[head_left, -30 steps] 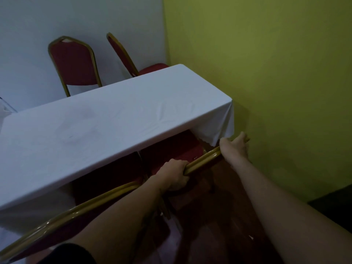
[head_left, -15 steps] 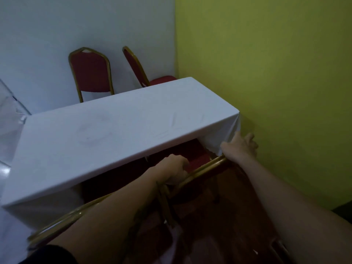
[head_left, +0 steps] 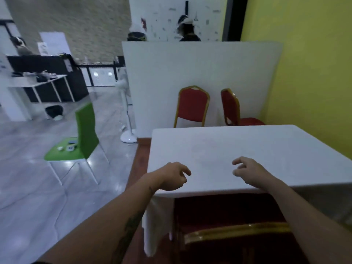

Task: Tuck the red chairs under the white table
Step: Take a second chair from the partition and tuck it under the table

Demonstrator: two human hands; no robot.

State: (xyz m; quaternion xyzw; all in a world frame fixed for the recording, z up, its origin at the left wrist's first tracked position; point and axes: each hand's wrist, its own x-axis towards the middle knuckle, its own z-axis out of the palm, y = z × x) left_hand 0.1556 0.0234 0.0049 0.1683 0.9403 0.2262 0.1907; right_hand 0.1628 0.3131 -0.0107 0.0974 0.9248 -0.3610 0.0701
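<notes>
Both hands hang over the near edge of the white table (head_left: 247,149), holding nothing: the left hand (head_left: 171,177) has its fingers loosely curled and apart, and the right hand (head_left: 249,172) is likewise half-curled with the fingers separated. Under that near edge, the gold top rail of a red chair (head_left: 236,232) shows with its seat pushed in beneath the tabletop, the white tablecloth (head_left: 158,221) draping down just left of it. On the far side stand two more red chairs, one (head_left: 192,106) facing the table and one (head_left: 231,109) turned sideways, both against a white partition (head_left: 200,73) and apart from the table's far edge. The table's right side runs close along the yellow wall (head_left: 308,73), leaving little room there. To the left the grey tiled floor (head_left: 28,187) lies open, with a green chair (head_left: 83,134) and a white standing fan (head_left: 125,111) beyond the table's left edge. Writing on the distant wall is too blurred to read.
</notes>
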